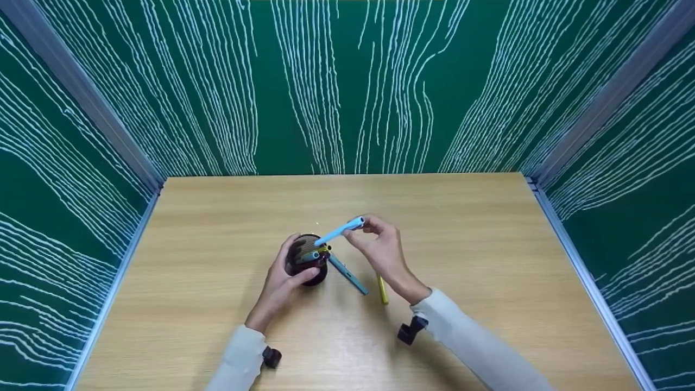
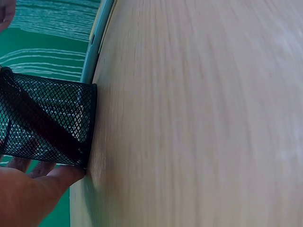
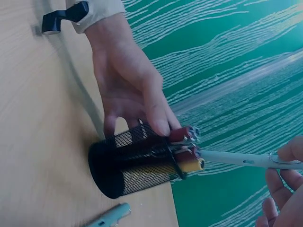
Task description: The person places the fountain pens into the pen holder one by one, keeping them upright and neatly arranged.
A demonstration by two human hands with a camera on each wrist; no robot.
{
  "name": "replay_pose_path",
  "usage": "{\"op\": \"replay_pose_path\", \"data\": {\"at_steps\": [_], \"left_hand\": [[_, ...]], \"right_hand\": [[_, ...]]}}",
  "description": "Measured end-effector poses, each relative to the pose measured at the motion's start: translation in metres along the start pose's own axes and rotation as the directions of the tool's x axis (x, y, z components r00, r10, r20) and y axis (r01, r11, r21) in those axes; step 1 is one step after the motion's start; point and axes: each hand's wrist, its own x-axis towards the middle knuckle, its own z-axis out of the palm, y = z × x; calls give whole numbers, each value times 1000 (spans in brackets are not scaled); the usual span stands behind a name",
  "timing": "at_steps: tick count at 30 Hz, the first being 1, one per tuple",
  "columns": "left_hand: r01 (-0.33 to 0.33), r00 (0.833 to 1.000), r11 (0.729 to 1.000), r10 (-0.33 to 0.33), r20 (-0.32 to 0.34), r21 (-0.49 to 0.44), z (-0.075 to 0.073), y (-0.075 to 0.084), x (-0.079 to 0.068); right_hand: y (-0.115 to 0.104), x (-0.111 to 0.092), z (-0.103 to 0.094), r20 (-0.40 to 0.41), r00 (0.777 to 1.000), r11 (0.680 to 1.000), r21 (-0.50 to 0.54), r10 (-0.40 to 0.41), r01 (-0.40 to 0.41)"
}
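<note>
My left hand [image 1: 278,285] grips a black mesh pen cup [image 1: 315,278] around its side, the cup standing on the table. In the right wrist view, dark red pens [image 3: 182,135] and a yellow pen [image 3: 193,165] poke out of its mouth; the head view also has a teal pen [image 1: 310,256] in it. Between thumb and fingertips, my right hand [image 1: 383,250] pinches a light blue pen [image 1: 339,231] near one end. The pen slants down to the left, its far end at the cup's mouth, just above the other pen ends.
A second teal pen [image 1: 348,275] lies on the wooden table [image 1: 217,217] right of the cup. Beyond it, partly under the right forearm in the head view, lies another yellow pen [image 1: 383,290]. Green panels [image 1: 304,87] with white lines enclose the back and sides.
</note>
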Motion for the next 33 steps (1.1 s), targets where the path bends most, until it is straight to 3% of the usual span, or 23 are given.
{"op": "replay_pose_path", "data": {"at_steps": [12,20,33], "left_hand": [[-21,1000,999,21,-6,32,1,-3,1],[-38,999,999,38,-4,24,2,0,0],[-41,999,996,42,10,-78,1,-1,1]], "right_hand": [[14,-7,23,67,995,995,-56,-75,79],[23,-7,23,89,988,987,-95,-123,131],[49,-13,-2,47,998,994,-109,-29,34]]}}
